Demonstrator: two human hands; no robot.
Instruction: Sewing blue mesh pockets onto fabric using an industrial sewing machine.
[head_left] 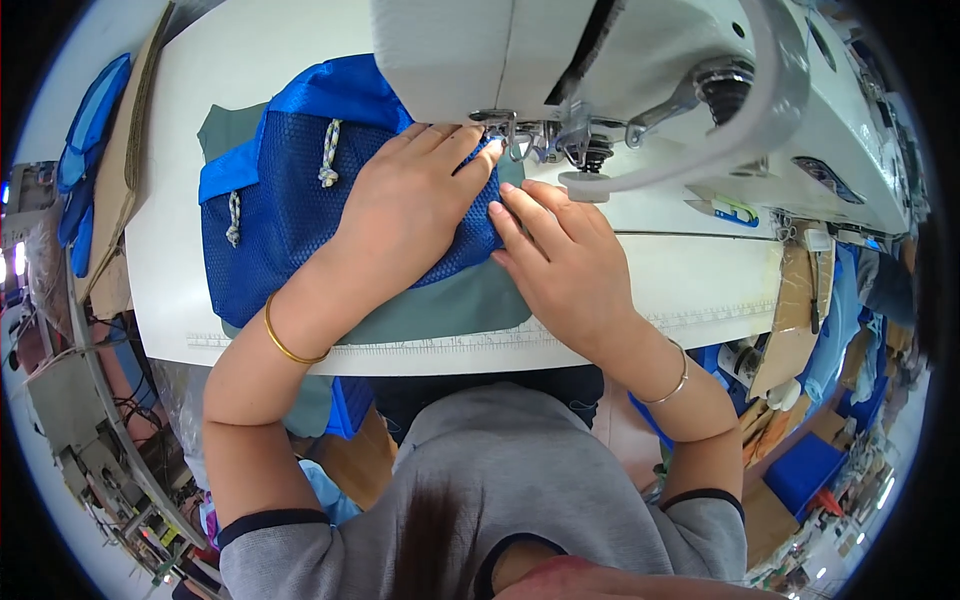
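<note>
While flat on blue mesh bag (270,210) | left hand (405,215), right hand (560,260) fingers open, pressing | sewing machine (640,80) above

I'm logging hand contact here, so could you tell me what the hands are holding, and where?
Neither grips anything. The left hand presses flat on the blue mesh piece; the right hand presses its edge near the needle.
</note>
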